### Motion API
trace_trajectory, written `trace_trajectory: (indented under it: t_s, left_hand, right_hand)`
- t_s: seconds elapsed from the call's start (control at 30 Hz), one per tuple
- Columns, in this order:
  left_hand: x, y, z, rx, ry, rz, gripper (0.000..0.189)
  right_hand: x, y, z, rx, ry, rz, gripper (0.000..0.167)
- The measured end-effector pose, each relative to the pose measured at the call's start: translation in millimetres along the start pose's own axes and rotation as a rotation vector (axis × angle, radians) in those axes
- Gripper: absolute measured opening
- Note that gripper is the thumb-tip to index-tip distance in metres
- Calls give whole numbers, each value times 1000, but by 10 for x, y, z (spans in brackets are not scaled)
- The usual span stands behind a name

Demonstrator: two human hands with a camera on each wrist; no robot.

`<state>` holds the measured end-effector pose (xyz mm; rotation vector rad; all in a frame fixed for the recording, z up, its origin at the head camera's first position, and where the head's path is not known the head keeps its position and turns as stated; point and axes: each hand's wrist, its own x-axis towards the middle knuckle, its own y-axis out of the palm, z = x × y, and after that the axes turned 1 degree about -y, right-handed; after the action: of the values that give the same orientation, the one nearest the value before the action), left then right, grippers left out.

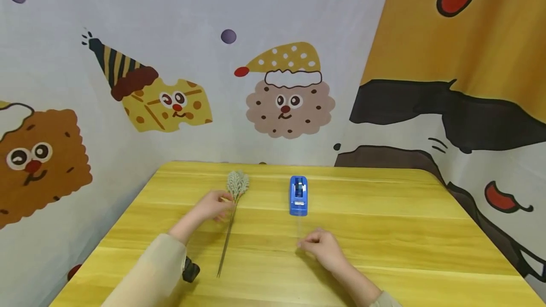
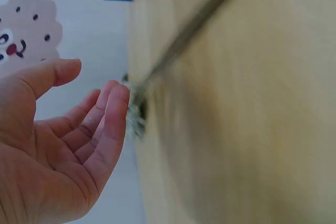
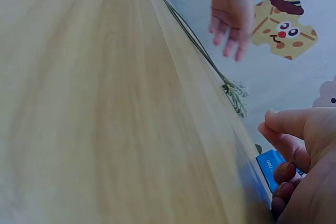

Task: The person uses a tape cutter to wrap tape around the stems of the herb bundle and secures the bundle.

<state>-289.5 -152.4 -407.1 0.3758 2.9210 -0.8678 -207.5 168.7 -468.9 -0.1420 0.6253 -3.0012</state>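
Observation:
A bunch of pale grey-green artificial flowers (image 1: 237, 184) with long thin stems (image 1: 226, 245) lies on the table, heads toward the back. Beside the upper stems is my left hand (image 1: 213, 206); its palm and relaxed fingers (image 2: 110, 124) show in the left wrist view, holding nothing. A blue tape dispenser (image 1: 298, 196) stands right of the flowers. From its front a faint clear strip of tape (image 1: 299, 227) runs toward me. The thumb and forefinger of my right hand (image 1: 324, 251) pinch the strip's near end; the tape is hard to see in the right wrist view.
The wood-grain table (image 1: 384, 221) reaches back to a cartoon-printed cloth (image 1: 204, 13). A small black object (image 1: 190, 270) shows beside my left sleeve, left of the stem ends.

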Motion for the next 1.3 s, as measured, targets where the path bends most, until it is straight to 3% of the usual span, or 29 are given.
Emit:
trace_trajectory:
  t_s: [0.2,0.33,0.43,0.6,0.87,1.3]
  left_hand:
    - [-98,21,209,-24,-85,13,24]
    - [-121,83,282,-16,-119,35,20]
    - [-125,126,310,-4,-141,14,18]
    - [-93,185,314,28,-153,-29,21]
    - [-86,239,309,152,-118,-24,51]
    - [-45,255,325,169,-104,-124,42]
  right_hand:
    - [2,-22,-12,1,15,-8,13]
    - [1,-22,-16,4,10,-9,13]
    - [6,-14,-22,6,4,-6,13]
    - [22,-9,-24,-1,1,-8,12]
    - [21,2,-30,-15,-15,-1,12]
    - [9,13,-20,-25,-8,2,14]
